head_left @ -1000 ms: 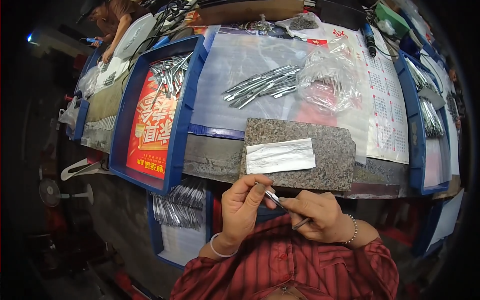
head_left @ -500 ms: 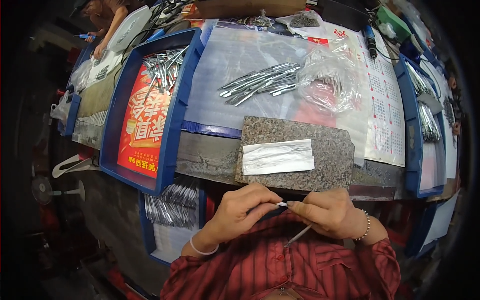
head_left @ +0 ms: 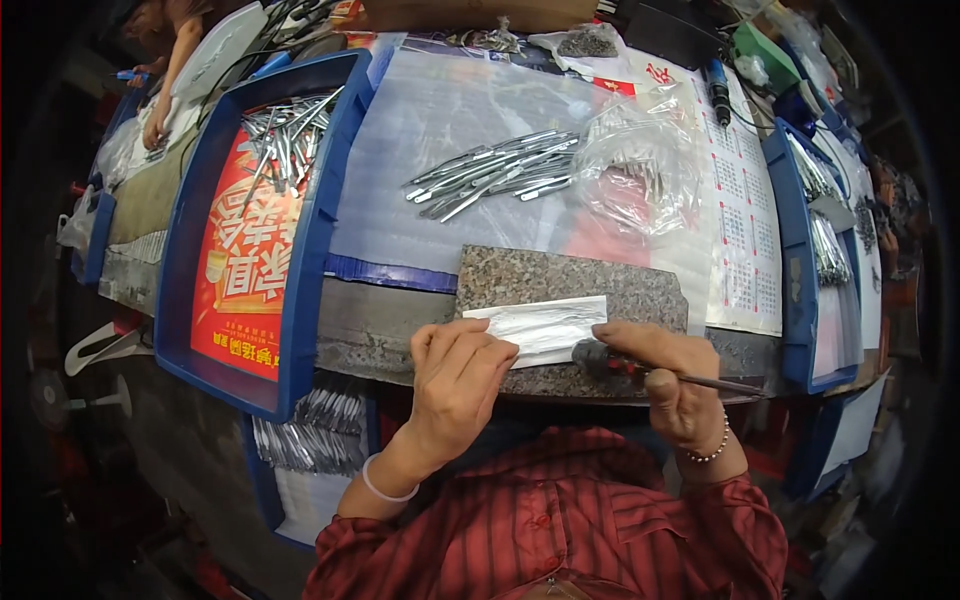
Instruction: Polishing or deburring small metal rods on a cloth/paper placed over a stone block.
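Head view shows the left hand (head_left: 455, 375) with fingers curled together, its fingertips pressing the near end of a white crinkled paper strip (head_left: 545, 325) that lies flat on a speckled grey granite slab (head_left: 560, 285). Just beside it, the right hand (head_left: 665, 375) is closed around a thin dark metal tool with red grip (head_left: 640, 367), resting on the slab's front edge

Cluttered workbench (head_left: 390, 330) above a dim floor (head_left: 190, 470)
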Motion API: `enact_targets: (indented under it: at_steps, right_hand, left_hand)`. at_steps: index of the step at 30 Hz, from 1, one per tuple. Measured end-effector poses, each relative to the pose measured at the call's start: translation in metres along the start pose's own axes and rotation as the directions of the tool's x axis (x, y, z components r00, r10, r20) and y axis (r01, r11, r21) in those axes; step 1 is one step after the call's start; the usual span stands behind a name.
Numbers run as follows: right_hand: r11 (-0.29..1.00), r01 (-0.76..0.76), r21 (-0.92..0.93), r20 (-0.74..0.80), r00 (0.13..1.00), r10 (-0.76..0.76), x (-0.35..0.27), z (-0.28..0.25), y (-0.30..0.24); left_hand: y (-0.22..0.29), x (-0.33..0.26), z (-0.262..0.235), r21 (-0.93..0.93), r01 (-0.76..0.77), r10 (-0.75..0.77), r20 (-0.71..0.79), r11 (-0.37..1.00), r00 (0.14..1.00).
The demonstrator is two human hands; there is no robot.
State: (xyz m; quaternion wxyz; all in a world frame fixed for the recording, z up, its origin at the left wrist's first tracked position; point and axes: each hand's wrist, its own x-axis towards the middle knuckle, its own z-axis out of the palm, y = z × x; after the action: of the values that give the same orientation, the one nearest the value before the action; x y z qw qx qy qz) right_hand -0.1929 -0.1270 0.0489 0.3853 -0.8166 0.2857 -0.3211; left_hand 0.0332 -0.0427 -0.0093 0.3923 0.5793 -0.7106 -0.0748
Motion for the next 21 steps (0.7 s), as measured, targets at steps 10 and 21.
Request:
enact_targets:
  at_steps: [10, 21]
  right_hand:
    - [0.973, 0.020, -0.229, 0.234, 0.972, 0.035, 0.021, 0.015, -0.006]
    - [1.000, -0.010, 0.018, -0.106, 0.994, 0.012, 0.014, 0.000, -0.017]
  left_hand:
    - [-0.007, -0.008, -0.001, -0.018, -0.029, 0.030, 0.029, 0.999, 0.999]
    - [-0.008, -0.004, 0.001, -0.047, -0.047, 0.048, 0.032, 0.998, 0.998]
